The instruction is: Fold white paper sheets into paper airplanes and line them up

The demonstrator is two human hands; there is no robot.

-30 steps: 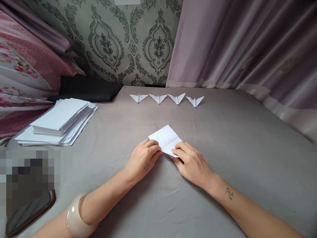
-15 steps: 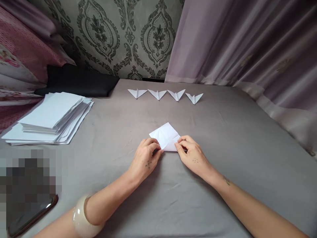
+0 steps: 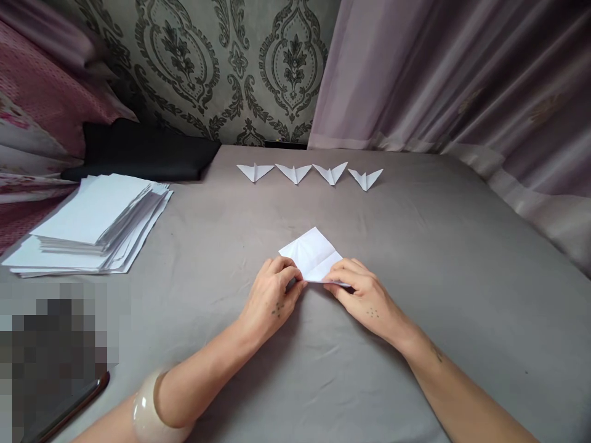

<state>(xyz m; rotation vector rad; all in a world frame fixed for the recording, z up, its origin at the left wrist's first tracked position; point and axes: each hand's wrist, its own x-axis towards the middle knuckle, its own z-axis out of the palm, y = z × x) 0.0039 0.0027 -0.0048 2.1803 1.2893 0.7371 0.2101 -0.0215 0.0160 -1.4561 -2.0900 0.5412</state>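
Note:
A partly folded white paper (image 3: 311, 253) lies on the grey sheet (image 3: 415, 246) in front of me. My left hand (image 3: 272, 295) pinches its near left corner with curled fingers. My right hand (image 3: 364, 294) pinches the near right edge, lifting a thin flap off the sheet. Both hands touch the paper from the near side; its far corner points away from me. A pale bangle (image 3: 148, 409) sits on my left wrist.
Several folded white paper shapes (image 3: 309, 173) lie in a row at the far side. A stack of white sheets (image 3: 92, 224) rests at the left, a black cloth (image 3: 143, 154) behind it. A dark phone (image 3: 69, 409) lies near left. Purple curtain (image 3: 462, 80) hangs right.
My right hand turned and slid along the paper's near right edge, raising a flap. My left hand stayed on the near left corner. The view shifted slightly.

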